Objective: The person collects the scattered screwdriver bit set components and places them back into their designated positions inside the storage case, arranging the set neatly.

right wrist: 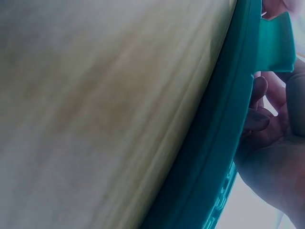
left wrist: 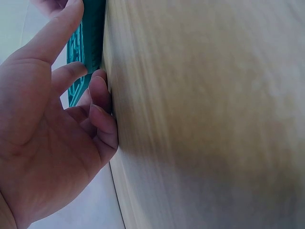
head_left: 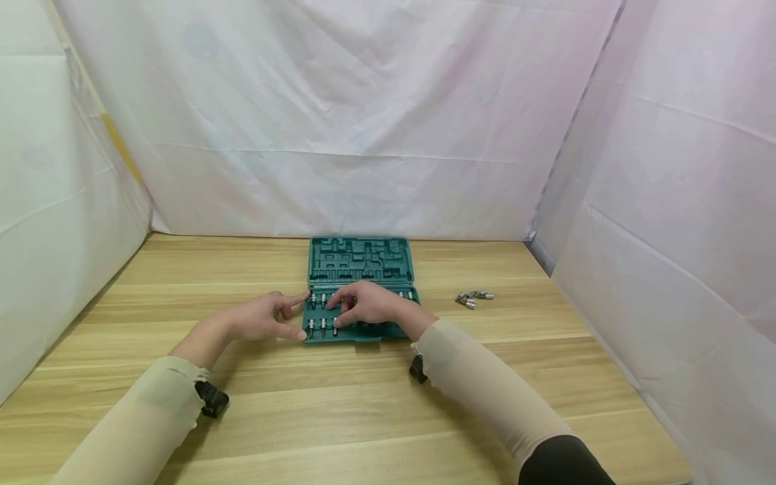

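A green bit-socket case (head_left: 312,340) lies unfolded on the table, its moulded lid (head_left: 360,259) at the back. Two rows of metal bit sockets (head_left: 312,328) sit in its front half. My left hand (head_left: 257,318) touches the case's left side, index finger at the back corner and thumb at the front one; its other fingers bend inward. Over the middle of the front half is my right hand (head_left: 371,303), its thumb at a front-row bit socket (head_left: 335,328) and its index finger spread farther back. The right fingertips are hidden behind the case's edge in the right wrist view.
Several loose bit sockets (head_left: 475,298) lie in a small group on the table (head_left: 364,411), to the right of the case. A latch tab (right wrist: 276,45) sticks out from the case's front edge. White curtains (head_left: 339,121) enclose the table at the back and sides.
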A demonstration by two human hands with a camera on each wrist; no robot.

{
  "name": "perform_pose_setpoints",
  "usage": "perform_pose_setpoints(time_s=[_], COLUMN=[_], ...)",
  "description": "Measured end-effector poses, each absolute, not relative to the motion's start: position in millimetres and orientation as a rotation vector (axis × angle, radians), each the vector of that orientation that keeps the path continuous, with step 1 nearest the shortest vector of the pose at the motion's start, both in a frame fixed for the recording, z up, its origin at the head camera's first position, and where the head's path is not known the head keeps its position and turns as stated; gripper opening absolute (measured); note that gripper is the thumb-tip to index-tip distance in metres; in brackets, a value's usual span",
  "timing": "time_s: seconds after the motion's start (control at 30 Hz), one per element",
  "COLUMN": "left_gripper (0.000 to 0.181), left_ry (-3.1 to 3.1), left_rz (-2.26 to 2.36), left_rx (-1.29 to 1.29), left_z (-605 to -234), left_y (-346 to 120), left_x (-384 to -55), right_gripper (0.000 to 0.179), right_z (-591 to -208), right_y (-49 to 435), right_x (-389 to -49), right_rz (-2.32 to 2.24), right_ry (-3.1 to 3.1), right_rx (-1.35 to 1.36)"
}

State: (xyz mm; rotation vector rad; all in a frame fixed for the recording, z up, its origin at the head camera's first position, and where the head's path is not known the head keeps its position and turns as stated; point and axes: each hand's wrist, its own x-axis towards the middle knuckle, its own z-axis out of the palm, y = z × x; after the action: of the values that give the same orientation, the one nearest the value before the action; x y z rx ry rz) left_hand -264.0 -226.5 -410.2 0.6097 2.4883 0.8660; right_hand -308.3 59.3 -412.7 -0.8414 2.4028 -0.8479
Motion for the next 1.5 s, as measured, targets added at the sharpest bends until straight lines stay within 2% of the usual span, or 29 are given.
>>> perform_pose_setpoints(time_s=[0.67, 1.13, 1.3, 1.5], left_gripper=[0.101, 0.101, 0.101, 0.102], left_ry=[2.479, 2.485, 2.492, 2.493], left_rz=[0.882, 0.879, 0.879, 0.896], left_rx=[0.585, 0.577, 0.575, 0.584], left_z=[-408.7, -410.4, -411.3, -411.9], left_y=[-226.6, -227.6, -227.8, -228.4], left_x=[-262.2, -261.5, -259.7, -260.2], right_gripper=[0.036, 0.03, 0.031, 0.034], right_z=[-412.4, -412.6, -410.7, -394.4], right_y=[64.3, 72.2, 87.9, 130.1], right_x=[-308.4, -304.9, -305.4, -304.0], right_rz=[-0.872, -0.955, -1.081, -1.167], right_ry=[2.348, 2.331, 2.321, 2.386], right_rx=[-0.819, -0.824, -0.835, -0.802])
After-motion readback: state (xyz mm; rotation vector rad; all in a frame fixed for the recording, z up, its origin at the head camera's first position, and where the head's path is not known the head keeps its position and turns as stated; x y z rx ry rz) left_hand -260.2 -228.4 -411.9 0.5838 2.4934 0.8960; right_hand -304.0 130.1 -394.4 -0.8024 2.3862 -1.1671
